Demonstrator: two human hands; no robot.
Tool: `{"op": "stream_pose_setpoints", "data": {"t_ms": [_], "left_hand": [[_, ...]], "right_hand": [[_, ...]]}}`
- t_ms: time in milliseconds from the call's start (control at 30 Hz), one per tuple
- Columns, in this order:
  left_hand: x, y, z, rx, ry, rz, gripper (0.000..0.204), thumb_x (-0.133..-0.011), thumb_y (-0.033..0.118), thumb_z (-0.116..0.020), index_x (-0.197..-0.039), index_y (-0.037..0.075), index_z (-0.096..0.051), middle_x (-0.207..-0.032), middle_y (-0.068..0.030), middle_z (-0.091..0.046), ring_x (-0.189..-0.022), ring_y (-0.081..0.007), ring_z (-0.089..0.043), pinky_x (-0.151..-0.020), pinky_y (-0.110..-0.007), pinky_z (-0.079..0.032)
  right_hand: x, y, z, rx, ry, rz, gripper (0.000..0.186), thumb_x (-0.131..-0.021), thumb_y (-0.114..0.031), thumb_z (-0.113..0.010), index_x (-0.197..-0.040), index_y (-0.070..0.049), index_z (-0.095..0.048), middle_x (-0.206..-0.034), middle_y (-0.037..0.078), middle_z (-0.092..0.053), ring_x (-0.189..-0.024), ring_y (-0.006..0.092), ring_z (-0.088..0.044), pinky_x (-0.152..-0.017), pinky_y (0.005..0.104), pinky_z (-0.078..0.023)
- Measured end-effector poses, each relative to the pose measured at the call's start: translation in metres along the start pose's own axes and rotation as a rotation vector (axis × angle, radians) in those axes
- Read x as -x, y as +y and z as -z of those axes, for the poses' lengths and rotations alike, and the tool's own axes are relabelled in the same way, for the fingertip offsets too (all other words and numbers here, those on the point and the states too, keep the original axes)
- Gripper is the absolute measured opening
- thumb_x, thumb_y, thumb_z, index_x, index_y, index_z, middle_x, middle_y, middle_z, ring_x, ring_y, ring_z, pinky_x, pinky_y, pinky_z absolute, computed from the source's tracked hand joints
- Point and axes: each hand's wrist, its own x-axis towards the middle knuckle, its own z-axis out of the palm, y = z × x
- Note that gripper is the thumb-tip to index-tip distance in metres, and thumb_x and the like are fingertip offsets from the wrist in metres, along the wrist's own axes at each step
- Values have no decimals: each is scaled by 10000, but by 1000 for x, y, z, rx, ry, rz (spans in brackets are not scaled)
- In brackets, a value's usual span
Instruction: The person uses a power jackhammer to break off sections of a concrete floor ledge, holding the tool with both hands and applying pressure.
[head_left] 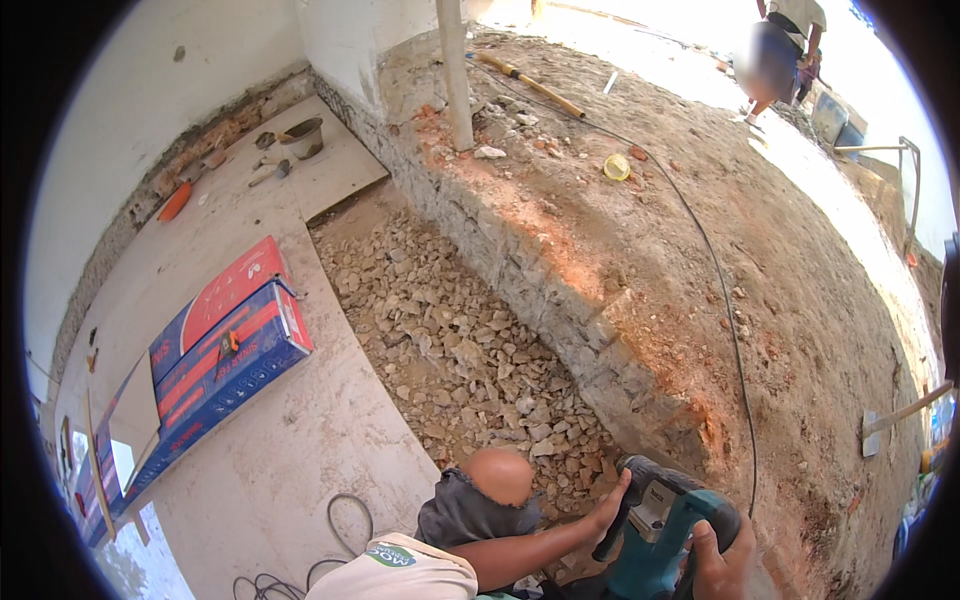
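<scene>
A teal and black demolition hammer (640, 545) is at the bottom right of the view, beside the broken edge of the low wall. My left hand (606, 508) is against its black front handle, the fingers partly hidden behind it. Around the rear grip on the right side, my right hand (725, 562) is closed, thumb on top. The hammer's lower end and bit are hidden from view. Broken stone rubble (470, 350) fills the trench just ahead of my bent knee (498, 475).
Tiled floor (330, 410) with blue-red boxes (225, 340) lies left. A bucket (302, 138) and orange trowel-like piece (175, 201) sit far left. A cable (715, 260) crosses the dirt at right, near a post (455, 75) and yellow cup (617, 167). Another person (780, 60) stands far right.
</scene>
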Motion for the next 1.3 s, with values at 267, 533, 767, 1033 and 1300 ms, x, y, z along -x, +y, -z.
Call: {"op": "stream_pose_setpoints", "data": {"t_ms": [267, 533, 767, 1033, 1300], "left_hand": [[16, 39, -28, 18, -125, -78, 833, -955, 702, -167, -1398, 60, -457, -1324, -126, -579, -1198, -255, -584, -1023, -392, -475], [1, 9, 3, 170, -182, -72, 820, -954, 702, -153, -1407, 87, -452, -1322, -111, -578, -1191, -245, -585, -1015, -397, -487], [16, 23, -21, 112, -200, -99, 818, -958, 689, -156, -1408, 70, -444, -1320, -132, -573, -1206, -261, -572, -1023, -407, -479], [-12, -18, 25, 179, 9, -34, 501, -931, 324, -343, -1263, -4, -524, -1266, -142, -598, -1163, -270, -557, -1050, -412, -386], [-9, 0, 1, 174, -73, 63, 365, -857, 285, -517, -1108, 33, -601, -1043, -102, -639, -1001, -225, -577, -918, -394, -433]], "right_hand": [[-5, -33, -3, 148, 27, 122, 497, -870, -356, -719, -1143, 38, -586, -861, 78, -633, -745, 173, -598, -687, 300, -483], [-7, -46, -25, 26, -83, -102, 443, -843, -345, -733, -965, 43, -557, -799, 163, -655, -735, 239, -637, -690, 353, -495], [-21, -46, -15, -44, -56, -138, 430, -859, -342, -721, -997, 39, -577, -723, 88, -621, -603, 157, -590, -579, 304, -470], [-38, -37, -2, -100, -30, -103, 458, -852, -360, -717, -1036, 43, -600, -711, 60, -607, -585, 141, -586, -541, 286, -479], [-50, -31, 18, -92, -36, -141, 429, -856, -354, -700, -1033, 28, -619, -713, 58, -604, -580, 139, -587, -518, 287, -482]]}}
